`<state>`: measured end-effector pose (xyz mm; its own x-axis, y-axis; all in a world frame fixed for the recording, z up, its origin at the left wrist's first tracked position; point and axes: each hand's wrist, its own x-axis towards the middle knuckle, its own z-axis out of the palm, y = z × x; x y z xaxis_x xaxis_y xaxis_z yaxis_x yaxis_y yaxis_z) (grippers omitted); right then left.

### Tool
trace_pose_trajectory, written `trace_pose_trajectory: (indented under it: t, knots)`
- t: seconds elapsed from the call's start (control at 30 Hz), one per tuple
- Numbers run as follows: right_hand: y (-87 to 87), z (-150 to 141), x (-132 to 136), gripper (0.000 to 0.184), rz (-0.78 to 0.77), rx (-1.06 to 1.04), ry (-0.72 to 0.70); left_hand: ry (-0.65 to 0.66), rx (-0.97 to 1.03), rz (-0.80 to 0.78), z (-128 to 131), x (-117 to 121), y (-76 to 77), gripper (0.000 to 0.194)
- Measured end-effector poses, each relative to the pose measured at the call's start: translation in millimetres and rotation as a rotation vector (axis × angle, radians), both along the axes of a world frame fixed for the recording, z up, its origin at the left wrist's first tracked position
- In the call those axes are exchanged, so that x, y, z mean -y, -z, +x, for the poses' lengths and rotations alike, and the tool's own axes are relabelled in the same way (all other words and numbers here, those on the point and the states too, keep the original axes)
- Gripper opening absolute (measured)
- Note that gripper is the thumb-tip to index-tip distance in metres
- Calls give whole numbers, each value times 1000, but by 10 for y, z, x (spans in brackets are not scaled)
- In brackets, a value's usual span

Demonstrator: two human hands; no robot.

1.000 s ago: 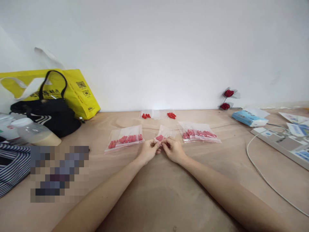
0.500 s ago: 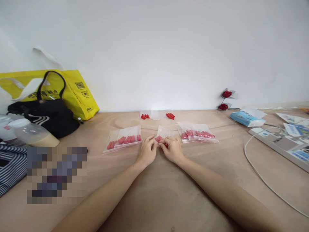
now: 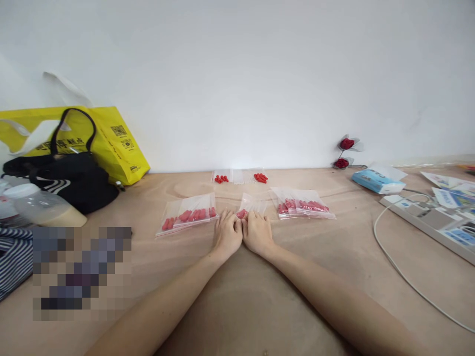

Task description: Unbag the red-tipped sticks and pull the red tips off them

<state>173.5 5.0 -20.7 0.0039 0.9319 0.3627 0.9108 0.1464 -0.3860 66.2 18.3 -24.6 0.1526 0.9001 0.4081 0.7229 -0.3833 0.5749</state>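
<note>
A wood-grained table meets a plain white wall along its rear edge. A yellow bag stands at the left portion of that edge; a white power strip lies toward the table's right side. The left hand and right hand are side by side, fingers close together and bent over the near end of a small plastic bag; the fingertips are hidden, so whether either grips cannot be told. This bag lies forward of the rear edge, between the left bag group and right bag group. The bags are flat, thin and translucent, containing short, rounded red pieces.
</note>
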Motion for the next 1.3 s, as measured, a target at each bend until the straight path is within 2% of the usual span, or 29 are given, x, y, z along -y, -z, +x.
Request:
trace_pose_trajectory:
  t: [0.1, 0.3, 0.4, 0.5, 0.53, 0.6, 0.67, 0.73, 0.87, 0.93, 1.03, 1.13, 1.2, 1.3]
  knots:
    - [-14, 24, -26, 16, -9, -57, 58, -6, -20, -16, 4, 14, -27, 19]
    - [-13, 163, -15, 14, 36, -55, -82, 0, -142, 12, -19, 149, -92, 17]
    - [-9, 339, 22, 16, 74, -116, -306, 65, -210, 105, -74, 314, -129, 13]
    - [-17, 576, 69, 19, 91, -151, -560, 200, -209, 184, -159, 411, -196, 3]
    - [-20, 656, 84, 20, 90, -145, -605, 258, -203, 194, -187, 406, -222, 7]
    - [-20, 797, 108, 20, 91, -141, -649, 384, -221, 182, -232, 339, -271, 26]
    - [-11, 899, 116, 20, 106, -157, -640, 477, -276, 134, -252, 229, -303, 39]
    - [3, 954, 109, 17, 142, -189, -562, 526, -335, 66, -251, 129, -310, 44]
    - [17, 942, 87, 7, 160, -289, -309, 545, -359, 9, -248, 63, -272, 37]
    - [10, 902, 89, 11, 110, -329, -272, 513, -347, 39, -275, 89, -258, 32]
    - [-15, 827, 107, 5, 60, -341, -317, 460, -370, 97, -356, 152, -267, 29]
    - [-51, 744, 124, 7, 29, -285, -452, 438, -354, 111, -450, 202, -296, 29]
    - [-73, 698, 127, 10, 10, -223, -520, 468, -300, 88, -495, 219, -310, 30]
    - [-86, 666, 118, 14, -18, -172, -535, 529, -248, -7, -521, 222, -308, 40]
